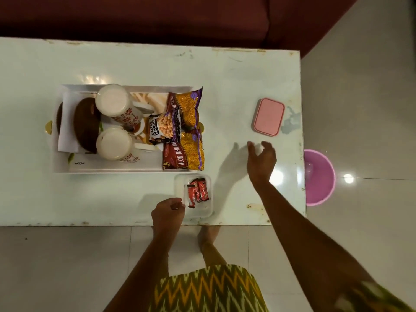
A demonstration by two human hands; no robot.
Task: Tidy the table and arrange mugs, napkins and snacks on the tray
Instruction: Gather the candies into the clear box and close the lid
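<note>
A white tray (67, 168) on the table holds two white floral mugs (112, 102) (114, 144), a brown oval item on white napkins (86, 124), a salted peanuts pack (161, 128), two yellow bhujia packs (188, 109) and a red aloo bhujia pack (173, 157). In front of the tray stands a clear plastic box (206, 211) with red sachets (197, 192). My left hand (167, 212) pinches the box's left rim. My right hand (261, 161) hovers open over the table, fingers spread, between the box and a pink lid (269, 117).
The glass-topped table (225, 70) ends close to my legs and on the right. A pink bucket (319, 176) stands on the tiled floor beside the right edge. A dark red sofa (157, 16) runs behind the table. A wet patch lies next to the pink lid.
</note>
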